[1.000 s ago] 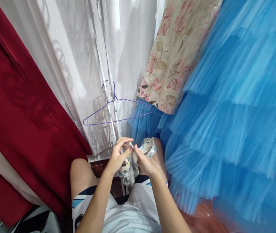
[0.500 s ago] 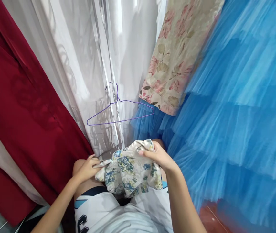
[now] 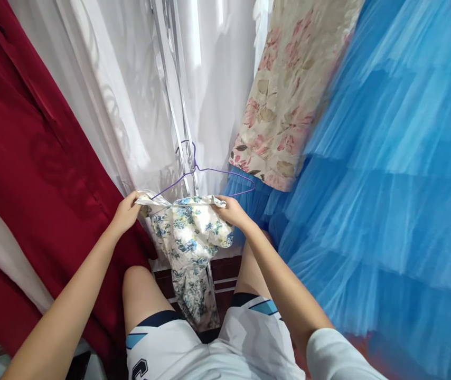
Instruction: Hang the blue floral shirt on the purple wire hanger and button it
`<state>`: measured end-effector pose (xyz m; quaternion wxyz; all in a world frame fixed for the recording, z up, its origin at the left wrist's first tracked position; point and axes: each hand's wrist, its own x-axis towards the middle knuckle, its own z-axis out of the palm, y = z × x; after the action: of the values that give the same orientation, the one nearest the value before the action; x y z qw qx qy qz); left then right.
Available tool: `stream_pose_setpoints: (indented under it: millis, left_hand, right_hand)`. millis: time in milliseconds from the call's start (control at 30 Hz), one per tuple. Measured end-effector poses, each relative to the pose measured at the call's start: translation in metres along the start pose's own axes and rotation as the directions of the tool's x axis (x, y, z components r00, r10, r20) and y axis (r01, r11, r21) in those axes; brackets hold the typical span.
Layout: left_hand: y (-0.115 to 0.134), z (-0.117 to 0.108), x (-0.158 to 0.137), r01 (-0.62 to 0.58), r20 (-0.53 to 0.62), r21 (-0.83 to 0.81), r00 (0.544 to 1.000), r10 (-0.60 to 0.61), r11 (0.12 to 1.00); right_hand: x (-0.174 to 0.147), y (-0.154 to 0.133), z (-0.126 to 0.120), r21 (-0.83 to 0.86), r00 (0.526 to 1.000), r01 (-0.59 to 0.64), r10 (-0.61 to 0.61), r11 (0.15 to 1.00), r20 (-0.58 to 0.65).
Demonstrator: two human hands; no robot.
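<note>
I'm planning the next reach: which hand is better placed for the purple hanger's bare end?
Probably the right hand: gripping the blue-floral cloth, it sits near the bare end of the purple hanger. The left hand is farther, by the end the cloth hides.

white garment point(image 3: 194, 237) with blue-green floral print, purple hanger point(image 3: 225, 172), layered blue tulle point(image 3: 368, 211)

white shorts point(image 3: 170, 338) | navy-and-blue hems point(image 3: 160, 319) | dark letter mark point(image 3: 137, 368) | pale sleeve point(image 3: 338, 353)
</note>
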<state>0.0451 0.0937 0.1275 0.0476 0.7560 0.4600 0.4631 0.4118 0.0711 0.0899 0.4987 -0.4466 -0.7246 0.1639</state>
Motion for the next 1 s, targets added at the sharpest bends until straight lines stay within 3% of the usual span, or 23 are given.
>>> stream_pose_setpoints:
  millis: [167,333,400,500,633,733,833,900,1000]
  left_hand:
    - [0.045,0.034,0.013,0.008,-0.098,-0.128,0.995,-0.020,0.992]
    - [0.090,0.045,0.010,-0.084,-0.178,0.097,0.979,0.101,0.992]
    - [0.100,0.044,0.007,-0.103,-0.185,0.153,0.974,0.131,0.983]
    - [0.104,0.041,0.003,-0.100,-0.221,0.164,0.966,0.136,0.981]
    - [0.107,0.037,-0.001,-0.090,-0.198,0.208,0.971,0.132,0.974]
    - [0.105,0.031,-0.003,-0.047,-0.200,0.255,0.975,0.100,0.966]
    - [0.089,0.021,-0.003,0.022,-0.234,0.255,0.972,0.039,0.967]
    - [0.072,0.016,-0.005,0.047,-0.219,0.172,0.976,-0.008,0.984]
    - [0.047,0.017,-0.010,0.161,-0.209,-0.134,0.960,-0.186,0.978]
  right_hand:
    - [-0.010,0.010,0.011,0.022,1.000,-0.001,0.001,1.000,-0.020]
    - [-0.032,-0.006,0.006,0.121,1.000,-0.004,0.007,0.993,-0.027]
    - [-0.040,-0.012,-0.004,0.137,0.988,0.047,-0.026,0.989,-0.154]
    - [-0.042,-0.012,-0.024,0.087,0.921,0.037,-0.001,0.995,-0.389]
    - [-0.017,0.003,-0.054,-0.058,0.902,-0.041,0.012,0.997,-0.431]
    - [0.004,0.010,-0.079,-0.185,0.939,-0.059,-0.008,0.981,-0.345]
    - [0.005,0.004,-0.107,-0.158,0.976,-0.124,0.092,0.980,-0.197]
    - [-0.002,-0.005,-0.125,-0.014,0.980,-0.200,0.199,0.980,-0.022]
    - [-0.013,-0.016,-0.137,0.305,0.900,-0.392,0.292,0.868,0.324]
